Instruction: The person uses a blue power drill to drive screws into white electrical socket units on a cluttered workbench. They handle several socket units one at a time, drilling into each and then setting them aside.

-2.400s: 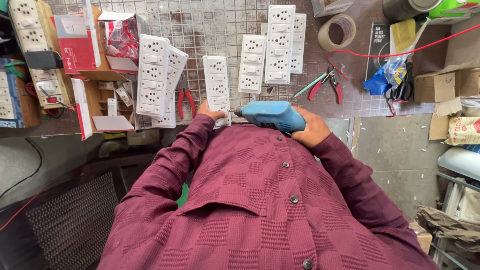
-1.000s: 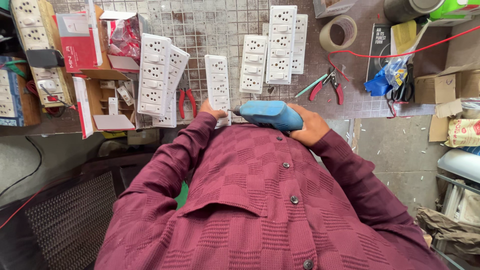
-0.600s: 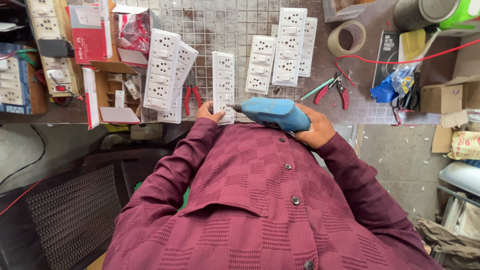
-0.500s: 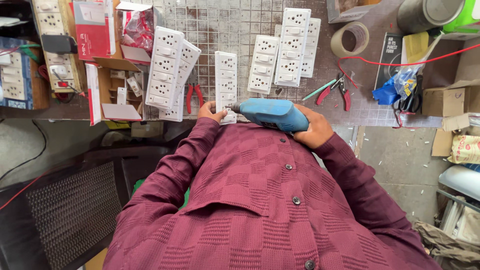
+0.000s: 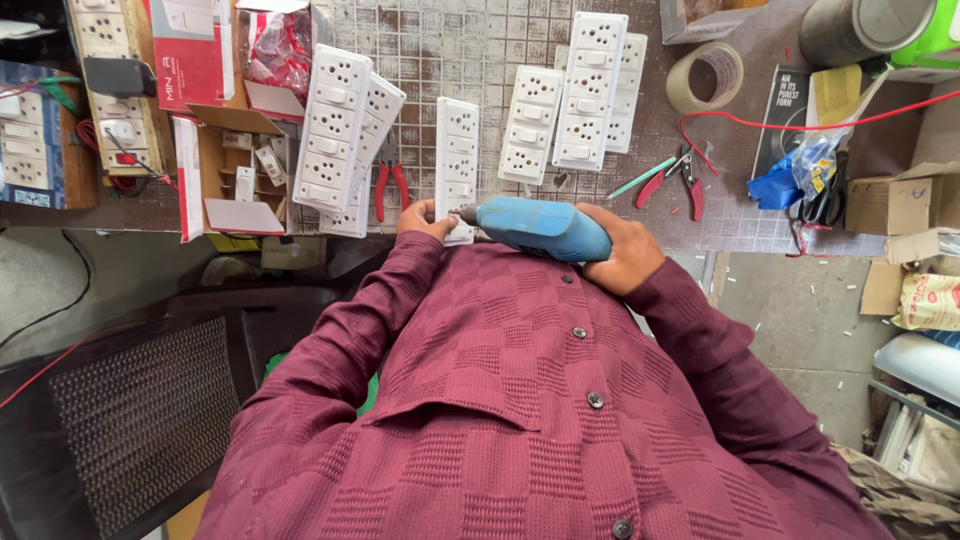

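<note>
The tabletop [image 5: 500, 30] sits a little lower and further right in frame than before. At centre, the socket strip [image 5: 457, 160] stays put under the left hand [image 5: 425, 218], fingers pressing its near end. The right hand [image 5: 622, 248] still wraps the blue driver [image 5: 535, 226], tip at the strip.

Both arms reach forward in maroon sleeves, elbows bent. The left hand [image 5: 422, 219] has its fingers curled in a pinch. The right hand [image 5: 622, 246] is wrapped in a closed grasp.
</note>
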